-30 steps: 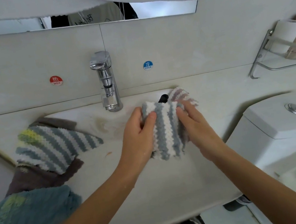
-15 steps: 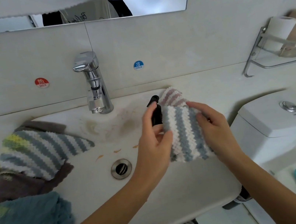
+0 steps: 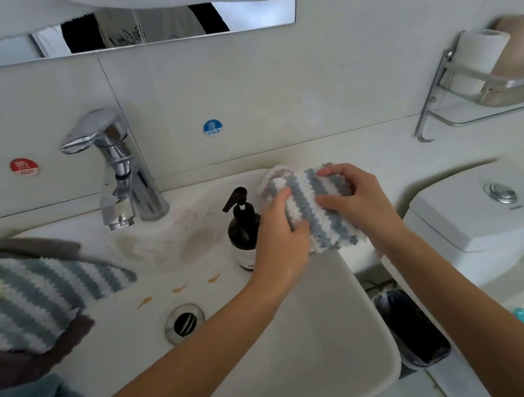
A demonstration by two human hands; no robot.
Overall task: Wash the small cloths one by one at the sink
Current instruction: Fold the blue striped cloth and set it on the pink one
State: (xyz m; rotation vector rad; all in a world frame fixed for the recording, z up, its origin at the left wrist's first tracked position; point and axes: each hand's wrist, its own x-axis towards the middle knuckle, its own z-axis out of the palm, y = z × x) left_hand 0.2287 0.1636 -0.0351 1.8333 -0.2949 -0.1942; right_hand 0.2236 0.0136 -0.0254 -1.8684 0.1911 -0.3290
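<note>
At the sink's point(image 3: 311, 345) right rear corner, about two o'clock from the drain point(image 3: 184, 323), both hands grip a grey-and-white striped cloth point(image 3: 316, 213): the left hand point(image 3: 279, 240) curls round its left edge, the right hand point(image 3: 357, 200) curls over its top and right side. A dark pump bottle point(image 3: 243, 232) stands just beside the left hand at nine o'clock. More cloths point(image 3: 29, 297) lie piled on the sink's left rim, at nine o'clock from the drain. A chrome tap point(image 3: 116, 173) stands at eleven o'clock.

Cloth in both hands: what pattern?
Striped cloth: grey-blue and white stripes, clearest in the head view.
</note>
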